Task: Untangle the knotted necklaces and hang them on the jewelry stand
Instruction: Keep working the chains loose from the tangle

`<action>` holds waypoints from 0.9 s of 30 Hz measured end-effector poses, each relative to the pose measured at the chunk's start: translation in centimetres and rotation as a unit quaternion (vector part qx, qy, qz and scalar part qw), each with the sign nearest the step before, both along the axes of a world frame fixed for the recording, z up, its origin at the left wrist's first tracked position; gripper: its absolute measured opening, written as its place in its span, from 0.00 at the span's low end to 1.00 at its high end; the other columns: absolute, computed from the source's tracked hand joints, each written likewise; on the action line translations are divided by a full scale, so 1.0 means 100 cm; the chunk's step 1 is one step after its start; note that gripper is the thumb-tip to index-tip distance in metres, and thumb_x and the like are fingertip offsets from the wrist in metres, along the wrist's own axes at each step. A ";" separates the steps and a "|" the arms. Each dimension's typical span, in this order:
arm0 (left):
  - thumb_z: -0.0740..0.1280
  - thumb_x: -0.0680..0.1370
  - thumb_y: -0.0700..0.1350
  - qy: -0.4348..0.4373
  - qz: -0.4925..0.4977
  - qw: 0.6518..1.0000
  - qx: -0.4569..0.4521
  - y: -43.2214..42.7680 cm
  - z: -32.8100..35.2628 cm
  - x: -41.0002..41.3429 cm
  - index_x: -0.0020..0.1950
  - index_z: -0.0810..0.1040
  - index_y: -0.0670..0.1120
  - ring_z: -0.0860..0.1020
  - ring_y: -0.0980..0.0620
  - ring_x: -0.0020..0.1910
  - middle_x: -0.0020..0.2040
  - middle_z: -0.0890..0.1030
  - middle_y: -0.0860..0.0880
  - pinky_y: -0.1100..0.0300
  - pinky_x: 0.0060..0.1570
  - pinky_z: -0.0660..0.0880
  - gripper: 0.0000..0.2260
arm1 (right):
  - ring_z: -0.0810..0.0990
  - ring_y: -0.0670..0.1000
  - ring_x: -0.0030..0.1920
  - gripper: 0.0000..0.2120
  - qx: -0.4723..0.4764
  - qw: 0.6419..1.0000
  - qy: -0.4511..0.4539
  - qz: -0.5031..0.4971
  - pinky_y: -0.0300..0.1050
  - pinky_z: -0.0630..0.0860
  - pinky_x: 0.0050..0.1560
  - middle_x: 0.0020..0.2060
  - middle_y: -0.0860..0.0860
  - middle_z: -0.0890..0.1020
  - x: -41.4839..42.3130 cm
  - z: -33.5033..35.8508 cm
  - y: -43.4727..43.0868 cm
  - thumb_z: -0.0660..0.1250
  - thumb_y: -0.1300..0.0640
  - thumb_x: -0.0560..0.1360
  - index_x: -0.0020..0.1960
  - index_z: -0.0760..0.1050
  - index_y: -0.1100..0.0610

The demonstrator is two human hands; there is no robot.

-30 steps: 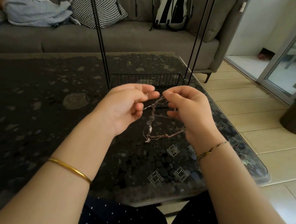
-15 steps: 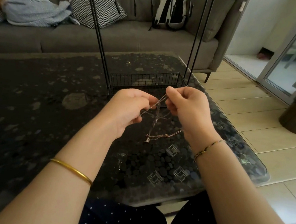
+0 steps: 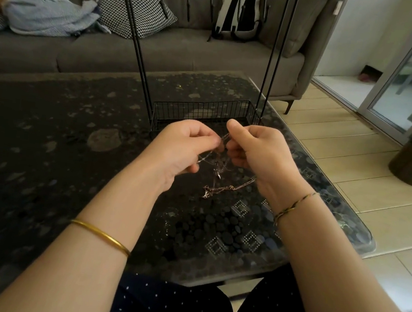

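As left hand [image 3: 185,146], right hand [image 3: 261,151] pinch necklaces [image 3: 222,188], gap narrower than before.

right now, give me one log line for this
step: untangling | left hand: pinches necklaces | right hand: pinches necklaces | jewelry stand: nothing hung on visible hooks

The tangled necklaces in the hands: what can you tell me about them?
The necklaces are a tangle of thin metal chains, some silvery, one rose-gold in colour. The left hand and the right hand pinch the tangle between fingertips, close together, above the dark patterned table. Strands hang slack below; the rose-gold chain droops from under the right hand to a small clasp. A silvery pendant dangles in the middle.
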State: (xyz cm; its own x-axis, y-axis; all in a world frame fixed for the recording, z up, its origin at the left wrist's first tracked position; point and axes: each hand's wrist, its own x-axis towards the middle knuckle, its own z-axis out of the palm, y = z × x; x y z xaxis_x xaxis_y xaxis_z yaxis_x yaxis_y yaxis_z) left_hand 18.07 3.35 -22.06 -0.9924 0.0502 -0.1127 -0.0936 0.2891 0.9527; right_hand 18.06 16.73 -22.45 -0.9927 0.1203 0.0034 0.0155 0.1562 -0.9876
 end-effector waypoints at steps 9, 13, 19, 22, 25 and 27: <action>0.64 0.80 0.41 0.128 0.043 0.987 -0.084 -0.002 -0.007 -0.004 0.47 0.76 0.46 0.78 0.60 0.27 0.45 0.80 0.47 0.56 0.41 0.80 0.03 | 0.75 0.44 0.30 0.10 0.109 0.985 -0.042 0.129 0.35 0.74 0.32 0.30 0.49 0.78 0.002 0.003 0.000 0.67 0.55 0.75 0.38 0.76 0.58; 0.63 0.80 0.41 0.111 0.030 0.989 -0.090 0.001 -0.006 -0.003 0.46 0.75 0.45 0.73 0.59 0.21 0.45 0.81 0.49 0.52 0.40 0.81 0.04 | 0.74 0.46 0.31 0.04 0.106 0.992 -0.008 0.068 0.37 0.72 0.30 0.32 0.50 0.77 0.000 0.001 0.001 0.66 0.59 0.74 0.41 0.75 0.59; 0.61 0.81 0.40 0.039 -0.002 0.998 -0.046 0.003 -0.002 0.001 0.47 0.73 0.44 0.74 0.57 0.20 0.46 0.83 0.48 0.52 0.37 0.83 0.04 | 0.74 0.46 0.36 0.04 0.114 0.993 0.043 0.004 0.43 0.73 0.38 0.35 0.51 0.77 -0.001 0.000 0.001 0.68 0.59 0.72 0.41 0.78 0.59; 0.61 0.81 0.40 0.027 -0.003 0.999 -0.034 0.003 -0.001 0.000 0.47 0.73 0.44 0.76 0.56 0.22 0.46 0.83 0.47 0.52 0.37 0.83 0.04 | 0.76 0.49 0.39 0.08 0.097 0.995 0.019 0.003 0.44 0.73 0.39 0.38 0.55 0.80 -0.001 0.002 0.003 0.69 0.56 0.72 0.42 0.80 0.62; 0.61 0.81 0.41 0.029 -0.002 0.999 -0.032 0.004 -0.001 0.000 0.47 0.73 0.45 0.77 0.55 0.23 0.45 0.83 0.47 0.52 0.37 0.83 0.04 | 0.79 0.48 0.39 0.07 -0.024 0.998 -0.050 0.037 0.43 0.71 0.43 0.37 0.52 0.81 0.000 0.002 0.003 0.66 0.57 0.74 0.42 0.78 0.61; 0.62 0.81 0.41 0.018 -0.003 1.000 -0.013 0.004 -0.001 0.000 0.46 0.74 0.45 0.76 0.56 0.23 0.43 0.82 0.46 0.51 0.37 0.83 0.05 | 0.80 0.48 0.35 0.05 -0.130 0.987 -0.088 0.046 0.45 0.73 0.45 0.32 0.49 0.81 -0.002 0.001 0.002 0.66 0.57 0.75 0.41 0.76 0.57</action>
